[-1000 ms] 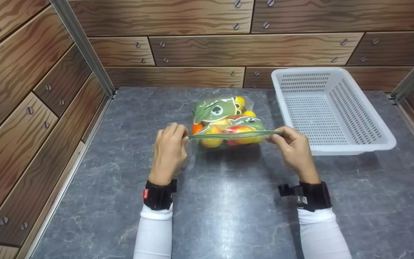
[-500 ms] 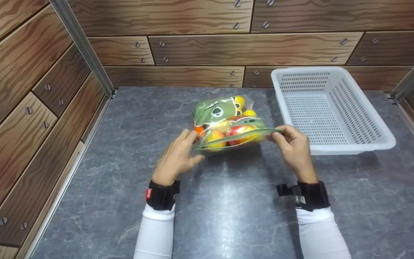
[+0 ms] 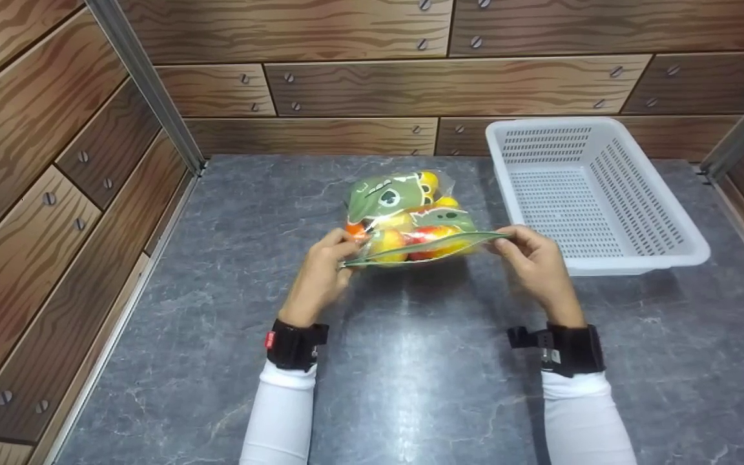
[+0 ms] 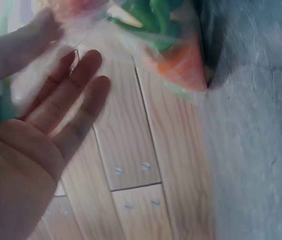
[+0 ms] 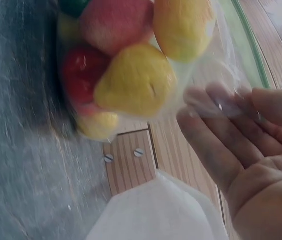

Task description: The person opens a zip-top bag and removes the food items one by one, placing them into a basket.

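Note:
A clear zip bag [image 3: 382, 197] with a green cartoon-face print lies on the table, filled with several fruits. Through the plastic I see a yellow pear [image 5: 136, 82], a red-pink fruit [image 5: 116, 25] and an orange piece [image 4: 181, 65]. The bag's green-edged mouth faces me, its two edges slightly parted. At the mouth's left end, my left hand [image 3: 320, 274] pinches the corner between thumb and fingers. My right hand [image 3: 535, 265] pinches the right corner, with the other fingers extended behind the plastic in the right wrist view.
A white perforated basket [image 3: 630, 263] stands to the right of the bag, close to my right hand. Wood-patterned panels [image 3: 346, 90] rise behind and on the left of the grey marbled tabletop [image 3: 217, 310].
My left hand loosened with its thumb spread, moved right and nearer me, and now pinches the corner again. The mouth's left end dropped and its edges parted. My right hand kept its hold.

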`<state>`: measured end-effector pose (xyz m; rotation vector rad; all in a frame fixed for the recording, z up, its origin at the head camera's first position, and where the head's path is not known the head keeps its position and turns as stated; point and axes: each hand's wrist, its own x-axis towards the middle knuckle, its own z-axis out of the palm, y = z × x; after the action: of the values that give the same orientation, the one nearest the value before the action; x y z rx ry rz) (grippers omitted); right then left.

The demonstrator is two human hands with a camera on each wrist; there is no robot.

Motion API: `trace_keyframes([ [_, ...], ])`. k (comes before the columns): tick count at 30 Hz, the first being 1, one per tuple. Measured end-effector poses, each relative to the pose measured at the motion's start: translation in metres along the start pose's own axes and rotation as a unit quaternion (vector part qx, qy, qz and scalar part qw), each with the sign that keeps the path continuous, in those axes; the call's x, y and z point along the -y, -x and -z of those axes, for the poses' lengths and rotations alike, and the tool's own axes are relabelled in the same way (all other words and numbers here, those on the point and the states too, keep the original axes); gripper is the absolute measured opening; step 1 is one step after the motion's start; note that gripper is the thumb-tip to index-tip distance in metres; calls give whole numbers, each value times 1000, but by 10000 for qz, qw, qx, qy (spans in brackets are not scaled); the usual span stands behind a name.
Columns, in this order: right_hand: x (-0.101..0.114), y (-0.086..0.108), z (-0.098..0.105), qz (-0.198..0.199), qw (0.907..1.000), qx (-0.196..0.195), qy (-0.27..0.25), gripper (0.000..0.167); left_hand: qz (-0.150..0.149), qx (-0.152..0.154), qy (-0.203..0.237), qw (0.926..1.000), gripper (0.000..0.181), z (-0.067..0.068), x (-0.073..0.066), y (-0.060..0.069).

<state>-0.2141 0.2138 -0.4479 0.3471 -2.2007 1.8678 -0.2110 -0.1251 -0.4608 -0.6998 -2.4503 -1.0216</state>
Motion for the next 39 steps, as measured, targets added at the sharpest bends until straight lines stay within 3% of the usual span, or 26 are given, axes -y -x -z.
trace_keyframes([
  [4,2,1,7,-9,10000,8,-73,13,-281,-251,820,9959,19,0,2,-3],
  [9,8,1,11,33,9999,-97,-51,19,-395,-548,1398,9879,13,-2,-6,-7],
  [13,12,2,11,200,9990,-2,411,12,-331,-666,1466,9864,16,-6,-13,-10],
  [18,10,5,8,676,9896,545,1150,8,-196,-513,1195,9913,15,-11,-13,-10],
  [21,6,4,3,1185,9809,324,1505,8,-203,-279,1061,9938,16,-10,-12,-8],
  [25,1,1,-11,1951,9609,-650,1854,7,-58,377,836,9958,15,-2,-14,-5],
  [29,5,-1,-31,2477,9386,-1541,1845,8,188,1090,443,9929,24,4,-20,-2],
  [32,13,1,-42,2665,9275,-2026,1665,9,264,1436,315,9888,30,8,-24,-1],
  [35,16,2,-46,2699,9229,-2244,1581,7,291,1701,428,9841,28,14,-25,0],
  [39,11,1,-47,2461,9289,-2079,1827,6,269,1984,746,9769,20,18,-21,2],
])
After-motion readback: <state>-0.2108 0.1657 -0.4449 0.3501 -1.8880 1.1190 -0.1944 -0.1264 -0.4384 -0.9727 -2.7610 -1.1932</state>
